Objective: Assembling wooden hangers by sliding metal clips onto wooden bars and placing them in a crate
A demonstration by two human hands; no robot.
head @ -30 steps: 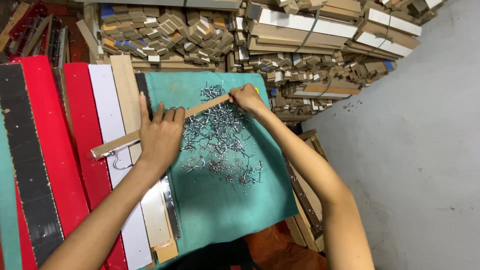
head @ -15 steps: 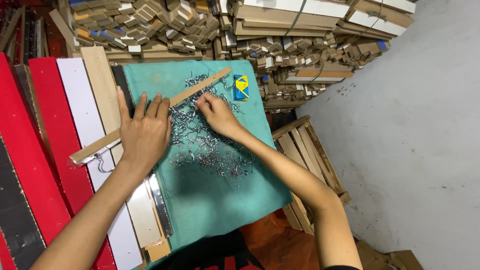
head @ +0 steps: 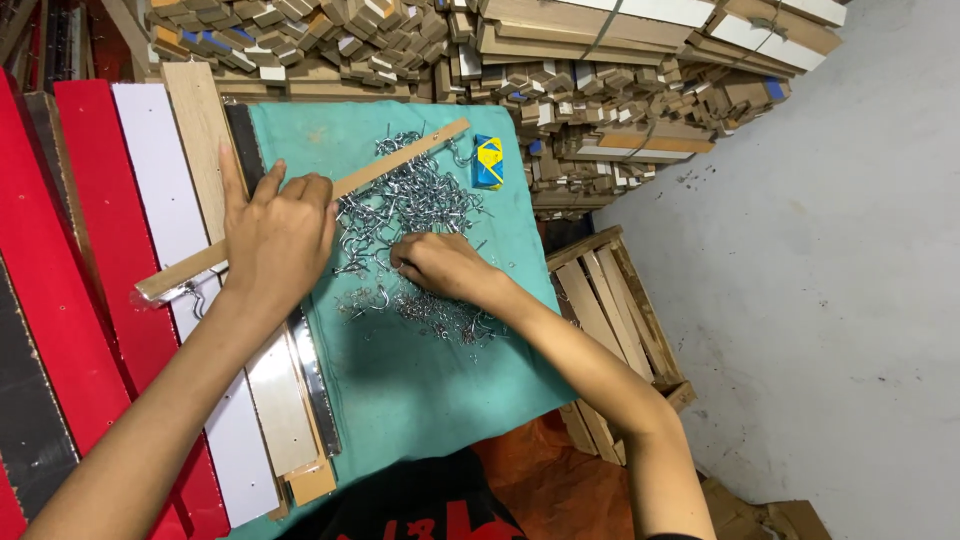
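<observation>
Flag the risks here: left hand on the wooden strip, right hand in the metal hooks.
1. Right hand digs bare into the pile of metal hooks; sharp ends could prick fingers.
2. The wooden strip overhangs the green cloth; if the left hand lifts, it may tip.
3. Loose hooks could scatter off the cloth.

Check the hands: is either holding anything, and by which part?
Left hand lies flat on the wooden strip, pressing near its middle, not gripping it. Right hand has its fingers in the metal hooks; whether one is pinched cannot be told.
</observation>
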